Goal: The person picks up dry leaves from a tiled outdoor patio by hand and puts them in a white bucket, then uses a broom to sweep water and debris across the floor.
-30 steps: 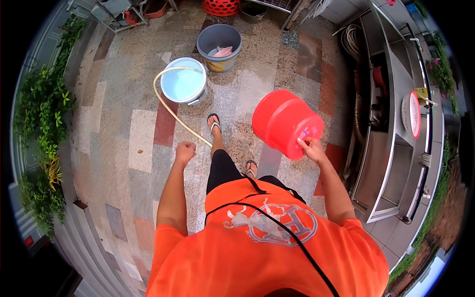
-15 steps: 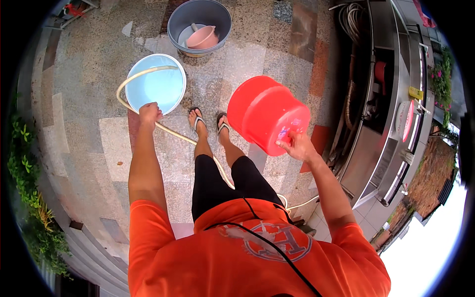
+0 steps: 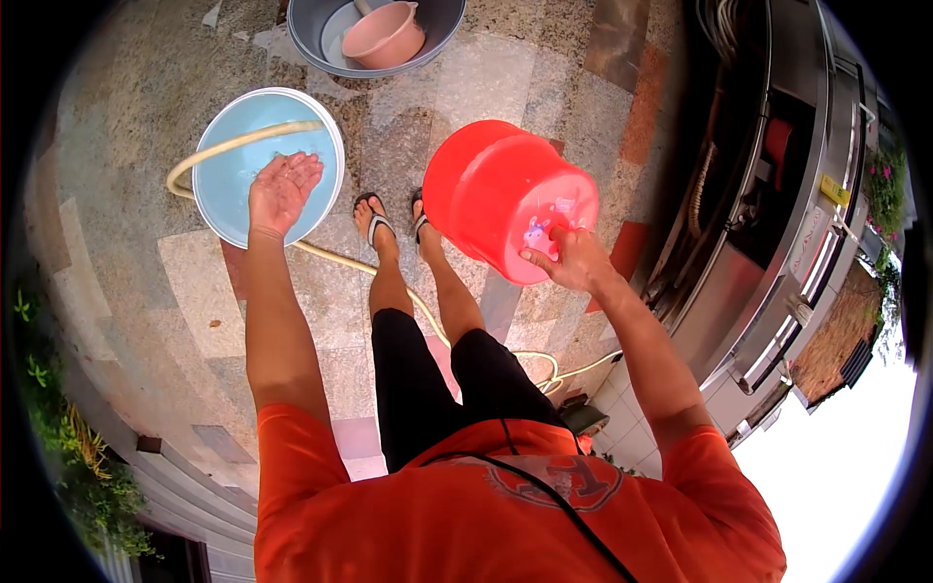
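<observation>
My right hand (image 3: 575, 257) grips a round red plastic stool (image 3: 471, 189) by its printed top, thumb lying on the face and fingers curled into it. The stool is tilted on its side, right of my feet. Over the near edge of a white-rimmed bucket, pale blue inside (image 3: 219, 209), my left hand (image 3: 282, 194) is spread palm up with nothing in it. A cream hose (image 3: 248, 139) arches over the bucket's rim, its end inside. From the bucket the hose runs under my left arm and past my legs.
A large grey tub (image 3: 316, 44) with a pink dipper (image 3: 384, 37) inside stands ahead. Along the right runs a steel counter (image 3: 709, 321) with shelves below. Plants (image 3: 83, 476) and steps edge the left. The floor is patchwork stone tile (image 3: 486, 78).
My left hand has let go of the hose, opened and turned palm up over the bucket. My right hand still holds the red stool. The view has shifted forward slightly.
</observation>
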{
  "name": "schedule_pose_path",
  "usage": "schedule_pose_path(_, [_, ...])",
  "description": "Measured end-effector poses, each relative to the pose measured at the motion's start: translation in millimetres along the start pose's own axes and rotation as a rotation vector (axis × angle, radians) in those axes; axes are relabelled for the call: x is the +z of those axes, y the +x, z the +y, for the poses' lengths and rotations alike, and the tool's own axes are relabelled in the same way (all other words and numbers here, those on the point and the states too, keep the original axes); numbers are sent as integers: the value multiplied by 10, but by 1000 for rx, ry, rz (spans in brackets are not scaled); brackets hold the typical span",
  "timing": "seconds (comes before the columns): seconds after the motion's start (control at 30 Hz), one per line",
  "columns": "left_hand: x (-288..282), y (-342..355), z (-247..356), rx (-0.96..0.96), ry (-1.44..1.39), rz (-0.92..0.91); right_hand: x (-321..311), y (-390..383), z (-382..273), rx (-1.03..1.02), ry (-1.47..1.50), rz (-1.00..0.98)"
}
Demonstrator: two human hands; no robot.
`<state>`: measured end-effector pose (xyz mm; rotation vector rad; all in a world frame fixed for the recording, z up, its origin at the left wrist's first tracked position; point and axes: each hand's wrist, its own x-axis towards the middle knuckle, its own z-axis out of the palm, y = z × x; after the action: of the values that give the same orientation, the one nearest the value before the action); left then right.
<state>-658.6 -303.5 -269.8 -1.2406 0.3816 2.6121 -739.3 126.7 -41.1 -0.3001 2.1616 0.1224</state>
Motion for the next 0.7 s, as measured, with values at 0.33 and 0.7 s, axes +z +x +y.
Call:
schedule_pose_path(0.33, [800,-344,-455,122,757,131,-109,259,-312,-166,-71,23])
schedule_pose_path(0.7, [-1614,-133,478,503,840,1063,-184,381,-342,-318,-456,80])
